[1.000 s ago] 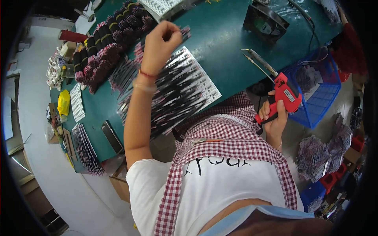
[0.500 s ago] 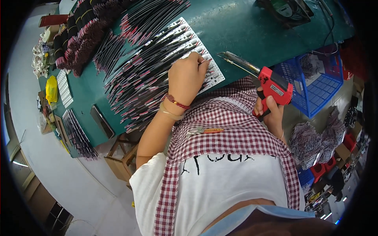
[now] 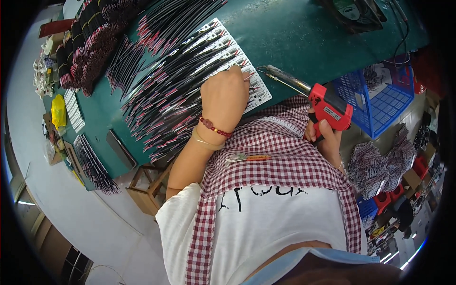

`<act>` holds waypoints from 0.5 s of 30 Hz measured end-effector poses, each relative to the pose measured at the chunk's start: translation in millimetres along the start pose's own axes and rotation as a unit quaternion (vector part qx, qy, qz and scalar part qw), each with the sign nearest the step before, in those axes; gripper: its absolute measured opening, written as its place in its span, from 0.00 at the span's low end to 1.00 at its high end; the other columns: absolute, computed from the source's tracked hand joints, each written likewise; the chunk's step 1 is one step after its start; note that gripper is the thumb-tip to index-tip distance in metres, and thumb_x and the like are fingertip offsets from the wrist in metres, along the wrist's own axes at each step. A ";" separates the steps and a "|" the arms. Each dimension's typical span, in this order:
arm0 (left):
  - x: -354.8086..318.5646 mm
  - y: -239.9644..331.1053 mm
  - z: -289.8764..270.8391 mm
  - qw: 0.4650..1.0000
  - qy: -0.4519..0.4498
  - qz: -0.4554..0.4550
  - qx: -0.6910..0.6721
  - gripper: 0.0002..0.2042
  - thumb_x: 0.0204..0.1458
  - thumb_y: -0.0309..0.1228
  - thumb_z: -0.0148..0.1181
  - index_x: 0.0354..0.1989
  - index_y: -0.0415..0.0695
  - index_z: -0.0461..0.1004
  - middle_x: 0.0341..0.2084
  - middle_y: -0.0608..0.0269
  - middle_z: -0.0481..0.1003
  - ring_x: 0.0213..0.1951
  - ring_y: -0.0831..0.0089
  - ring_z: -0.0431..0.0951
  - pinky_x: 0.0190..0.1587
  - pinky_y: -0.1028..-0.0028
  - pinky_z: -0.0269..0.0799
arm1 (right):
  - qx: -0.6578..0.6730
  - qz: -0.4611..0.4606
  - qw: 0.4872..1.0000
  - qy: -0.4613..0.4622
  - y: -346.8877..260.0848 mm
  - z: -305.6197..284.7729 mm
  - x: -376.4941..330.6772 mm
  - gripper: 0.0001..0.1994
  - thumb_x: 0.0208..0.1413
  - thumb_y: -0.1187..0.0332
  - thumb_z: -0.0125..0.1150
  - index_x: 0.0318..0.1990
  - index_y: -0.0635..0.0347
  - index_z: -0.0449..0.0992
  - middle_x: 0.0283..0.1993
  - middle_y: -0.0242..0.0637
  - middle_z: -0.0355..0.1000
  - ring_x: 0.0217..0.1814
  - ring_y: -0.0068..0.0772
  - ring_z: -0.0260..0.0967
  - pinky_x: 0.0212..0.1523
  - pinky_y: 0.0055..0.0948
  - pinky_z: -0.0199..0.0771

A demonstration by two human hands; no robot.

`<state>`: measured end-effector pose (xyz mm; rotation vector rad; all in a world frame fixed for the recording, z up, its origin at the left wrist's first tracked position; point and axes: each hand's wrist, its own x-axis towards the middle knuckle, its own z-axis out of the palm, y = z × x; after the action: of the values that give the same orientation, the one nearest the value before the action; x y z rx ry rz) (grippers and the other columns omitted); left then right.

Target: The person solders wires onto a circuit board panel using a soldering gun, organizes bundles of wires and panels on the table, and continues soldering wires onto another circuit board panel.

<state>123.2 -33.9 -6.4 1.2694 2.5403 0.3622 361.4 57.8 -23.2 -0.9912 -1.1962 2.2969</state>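
My left hand (image 3: 225,92) is bent over the right part of a white circuit board panel (image 3: 259,95), its fingers closed. A thin reddish wire end (image 3: 248,76) shows at the fingertips; the back of the hand hides most of the pinch. Rows of black wires with red and white ends (image 3: 166,99) lie across the panel, extending left from its boards. My right hand (image 3: 328,140) is wrapped round the handle of a red soldering gun (image 3: 331,108). The gun's metal tip (image 3: 264,68) points left, just off the panel's right edge.
More black wires (image 3: 175,23) lie behind the panel, with tied wire bundles (image 3: 90,42) at far left. A dark fan (image 3: 354,14) stands at the back right. A blue plastic basket (image 3: 375,104) is beside the table (image 3: 285,42). A wired panel (image 3: 95,164) lies at left.
My left hand has turned more over the panel, hiding its thumb and fingertips. The soldering gun has shifted slightly left, its tip closer to the panel.
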 end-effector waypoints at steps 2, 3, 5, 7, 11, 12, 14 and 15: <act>1.6 0.2 0.0 1.000 -0.005 -0.007 0.012 0.13 0.51 0.36 0.55 0.20 0.40 0.72 0.14 0.50 0.72 0.20 0.52 0.74 0.23 0.59 0.69 | -0.021 0.008 1.000 -0.001 -0.4 0.1 0.7 0.17 0.58 0.64 0.52 0.48 0.70 0.66 0.20 0.34 0.64 0.19 0.20 0.58 0.22 0.21 0.60; 1.8 0.1 0.4 1.000 -0.006 -0.008 0.011 0.13 0.51 0.36 0.55 0.20 0.40 0.72 0.14 0.50 0.72 0.20 0.52 0.74 0.23 0.59 0.69 | -0.022 0.008 1.000 -0.001 -0.4 0.1 1.0 0.17 0.58 0.64 0.52 0.48 0.70 0.66 0.20 0.34 0.64 0.19 0.20 0.58 0.22 0.21 0.60; 1.5 -0.8 1.5 1.000 0.002 -0.010 0.011 0.13 0.51 0.36 0.55 0.20 0.40 0.72 0.14 0.50 0.72 0.20 0.52 0.74 0.23 0.59 0.69 | -0.041 0.004 0.999 -0.004 0.3 0.4 1.6 0.16 0.58 0.65 0.51 0.48 0.70 0.66 0.20 0.34 0.64 0.19 0.20 0.58 0.23 0.20 0.60; 1.2 0.1 2.1 1.000 0.017 -0.001 0.014 0.13 0.50 0.35 0.55 0.18 0.40 0.72 0.13 0.51 0.72 0.18 0.55 0.74 0.22 0.62 0.69 | -0.050 0.003 0.999 0.001 0.5 1.2 0.9 0.16 0.58 0.66 0.51 0.47 0.70 0.67 0.20 0.34 0.64 0.20 0.20 0.58 0.23 0.20 0.59; 0.0 -0.1 5.8 0.999 0.041 0.002 0.026 0.13 0.50 0.33 0.54 0.17 0.40 0.71 0.11 0.52 0.72 0.16 0.58 0.74 0.20 0.65 0.70 | -0.084 -0.001 0.996 0.007 4.2 -1.1 -0.5 0.14 0.58 0.67 0.51 0.45 0.69 0.67 0.20 0.33 0.64 0.20 0.19 0.59 0.23 0.19 0.59; 0.1 -0.1 6.1 0.999 0.041 0.002 0.026 0.13 0.50 0.33 0.54 0.17 0.40 0.71 0.11 0.52 0.72 0.16 0.58 0.74 0.20 0.65 0.70 | -0.084 -0.001 0.996 0.007 5.7 -2.9 -0.5 0.14 0.58 0.67 0.51 0.45 0.69 0.67 0.20 0.33 0.64 0.20 0.19 0.59 0.23 0.19 0.59; 0.4 0.5 6.1 0.999 0.041 -0.003 0.031 0.13 0.50 0.33 0.54 0.17 0.41 0.71 0.11 0.52 0.72 0.15 0.58 0.74 0.19 0.66 0.70 | -0.105 0.007 0.994 -0.005 7.3 -6.2 -0.8 0.13 0.57 0.68 0.51 0.45 0.69 0.67 0.20 0.33 0.65 0.20 0.19 0.59 0.23 0.19 0.58; 0.5 0.4 6.0 0.999 0.041 -0.004 0.031 0.13 0.50 0.33 0.54 0.17 0.41 0.71 0.11 0.52 0.72 0.15 0.58 0.74 0.19 0.66 0.70 | -0.105 0.008 0.994 -0.005 7.0 -5.8 -0.9 0.13 0.57 0.68 0.51 0.45 0.69 0.67 0.20 0.33 0.65 0.20 0.19 0.59 0.23 0.19 0.58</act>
<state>125.4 -32.6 -11.9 1.2915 2.6432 0.3437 366.3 56.4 -30.9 -1.0647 -1.4629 2.2242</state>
